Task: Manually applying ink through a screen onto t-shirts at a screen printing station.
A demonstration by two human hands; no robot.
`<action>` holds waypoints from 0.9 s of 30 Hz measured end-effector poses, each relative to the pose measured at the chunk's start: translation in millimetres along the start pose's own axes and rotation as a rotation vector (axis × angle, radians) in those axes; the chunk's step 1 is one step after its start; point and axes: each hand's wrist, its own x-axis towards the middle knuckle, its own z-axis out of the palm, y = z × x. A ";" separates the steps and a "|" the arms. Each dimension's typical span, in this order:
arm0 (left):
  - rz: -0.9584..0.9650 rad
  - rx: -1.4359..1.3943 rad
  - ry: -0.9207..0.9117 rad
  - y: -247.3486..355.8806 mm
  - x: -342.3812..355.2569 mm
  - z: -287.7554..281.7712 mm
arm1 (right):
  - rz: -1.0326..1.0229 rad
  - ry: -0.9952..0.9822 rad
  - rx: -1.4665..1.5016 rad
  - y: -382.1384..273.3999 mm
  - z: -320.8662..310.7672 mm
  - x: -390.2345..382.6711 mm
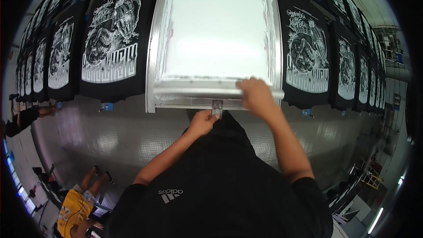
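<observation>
A screen-printing frame (153, 48) stands in front of me, its screen (213, 26) coated with white ink that is smeared along the inner borders. A long metal squeegee bar (189, 89) lies across the near end of the screen. My right hand (257, 97) is closed on the right part of this bar. My left hand (201, 122) grips a small grey metal clamp (217, 107) at the middle of the frame's near edge, below the bar.
Rows of black shirts (112, 39) (307, 48) with white prints stretch away on both sides on platens. A co-worker's arm (24, 119) shows at far left; a person in a yellow top (75, 211) is at lower left. The grey floor (163, 145) shows below the platens.
</observation>
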 end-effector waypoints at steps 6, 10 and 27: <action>-0.240 0.476 -0.028 32.1 -14.0 3.1 | -0.054 0.106 0.038 -29.1 15.2 -54.4; -0.218 0.444 0.011 31.7 -20.9 -1.8 | -0.063 0.080 0.009 -9.0 -11.2 -45.4; 0.002 -0.220 0.787 -18.9 28.9 -162.7 | 0.456 0.152 1.195 158.1 -2.4 -51.9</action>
